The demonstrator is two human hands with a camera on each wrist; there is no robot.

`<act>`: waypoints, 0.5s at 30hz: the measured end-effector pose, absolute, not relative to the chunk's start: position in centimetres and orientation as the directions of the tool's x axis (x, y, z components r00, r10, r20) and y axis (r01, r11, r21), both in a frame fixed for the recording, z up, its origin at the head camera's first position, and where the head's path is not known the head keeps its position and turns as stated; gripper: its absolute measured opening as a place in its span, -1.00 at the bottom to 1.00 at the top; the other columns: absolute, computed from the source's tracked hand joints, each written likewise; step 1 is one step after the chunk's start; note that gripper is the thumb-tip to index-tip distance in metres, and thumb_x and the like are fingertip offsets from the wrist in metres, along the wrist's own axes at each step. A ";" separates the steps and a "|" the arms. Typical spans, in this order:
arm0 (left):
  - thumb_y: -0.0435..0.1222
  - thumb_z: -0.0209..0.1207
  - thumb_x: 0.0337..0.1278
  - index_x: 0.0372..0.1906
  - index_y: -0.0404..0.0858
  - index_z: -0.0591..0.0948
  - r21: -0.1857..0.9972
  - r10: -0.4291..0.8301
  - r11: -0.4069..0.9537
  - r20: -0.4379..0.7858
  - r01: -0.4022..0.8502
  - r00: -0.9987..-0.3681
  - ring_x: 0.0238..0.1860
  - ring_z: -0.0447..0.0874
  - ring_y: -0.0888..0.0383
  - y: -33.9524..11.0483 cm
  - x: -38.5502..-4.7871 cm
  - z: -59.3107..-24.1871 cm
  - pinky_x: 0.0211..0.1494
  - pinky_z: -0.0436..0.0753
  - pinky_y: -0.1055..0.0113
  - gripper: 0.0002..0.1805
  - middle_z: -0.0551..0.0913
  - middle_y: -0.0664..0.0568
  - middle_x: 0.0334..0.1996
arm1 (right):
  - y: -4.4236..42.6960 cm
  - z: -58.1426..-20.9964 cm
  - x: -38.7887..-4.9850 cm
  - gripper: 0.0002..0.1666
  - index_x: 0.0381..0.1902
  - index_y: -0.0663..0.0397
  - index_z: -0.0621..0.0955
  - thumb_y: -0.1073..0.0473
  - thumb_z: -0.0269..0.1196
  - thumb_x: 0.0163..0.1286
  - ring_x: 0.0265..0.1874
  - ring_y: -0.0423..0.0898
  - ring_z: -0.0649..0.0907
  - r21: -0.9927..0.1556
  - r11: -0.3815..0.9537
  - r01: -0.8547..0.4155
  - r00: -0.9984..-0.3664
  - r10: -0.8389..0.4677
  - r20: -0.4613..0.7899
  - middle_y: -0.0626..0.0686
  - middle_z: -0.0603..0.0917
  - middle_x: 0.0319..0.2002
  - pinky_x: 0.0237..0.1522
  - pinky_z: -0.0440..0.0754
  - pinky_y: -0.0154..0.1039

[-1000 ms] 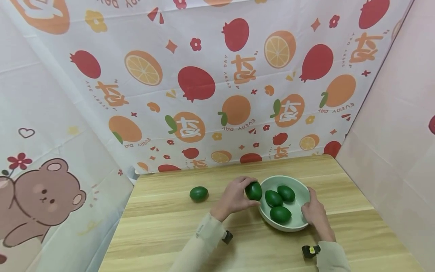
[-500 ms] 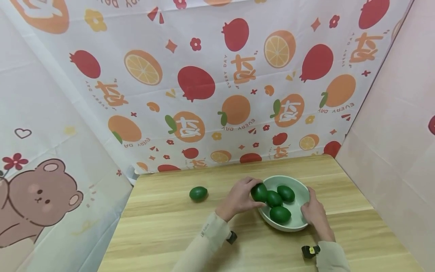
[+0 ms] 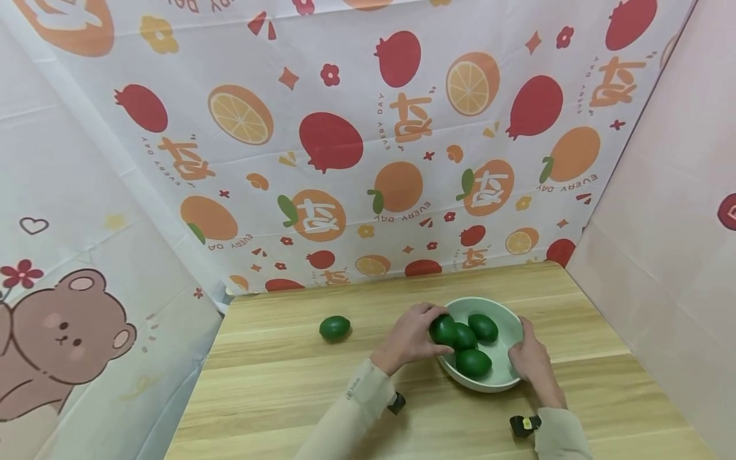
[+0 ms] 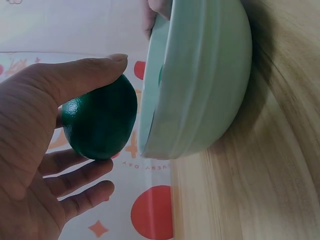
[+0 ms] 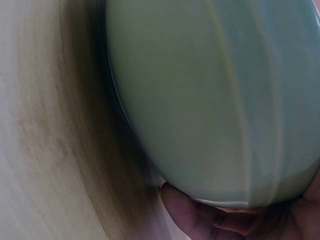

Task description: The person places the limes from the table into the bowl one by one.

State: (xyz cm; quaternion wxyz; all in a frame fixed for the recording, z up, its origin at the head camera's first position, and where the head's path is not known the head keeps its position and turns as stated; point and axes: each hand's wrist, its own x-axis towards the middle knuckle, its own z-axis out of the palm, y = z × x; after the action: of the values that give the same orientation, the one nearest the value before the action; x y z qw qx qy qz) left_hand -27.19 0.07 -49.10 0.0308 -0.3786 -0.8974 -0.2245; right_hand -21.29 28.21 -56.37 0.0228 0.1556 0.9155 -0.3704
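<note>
On a wood-grain counter [image 3: 270, 396], a person's left hand [image 3: 409, 340] pinches a dark green lime [image 3: 441, 329] between thumb and fingers at the left rim of a pale green bowl [image 3: 480, 386] holding three more limes [image 3: 473, 363]. The bowl stands toward the counter's right edge, its right side gripped by the right hand [image 3: 530, 359], fingers curled against the wall. One loose lime [image 3: 335, 328] lies near the back edge, left of the bowl.

head: above, facing forward-down | both wrist views: low, close, facing bowl [image 4: 205, 85] | shared: bowl
</note>
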 end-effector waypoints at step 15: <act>0.18 0.48 -0.06 0.33 0.03 0.52 0.313 0.681 0.656 0.148 0.687 -0.718 0.16 0.48 0.10 0.9 -27.0 -49.7 0.24 0.57 0.20 -0.19 0.61 0.02 0.24 | 28.2 -56.6 -21.3 -0.11 0.60 0.16 -0.07 0.34 -0.11 0.32 -0.21 0.18 0.63 -0.678 0.669 0.305 -0.949 0.270 -0.161 0.61 0.40 0.28 -0.29 0.60 -0.14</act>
State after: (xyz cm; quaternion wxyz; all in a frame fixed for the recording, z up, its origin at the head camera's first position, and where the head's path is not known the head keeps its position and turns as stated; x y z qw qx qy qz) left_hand -26.99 0.91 -49.69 0.0086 -0.3756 -0.9100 -0.1755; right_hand -21.28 28.20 -56.59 0.0234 0.1575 0.9132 -0.3752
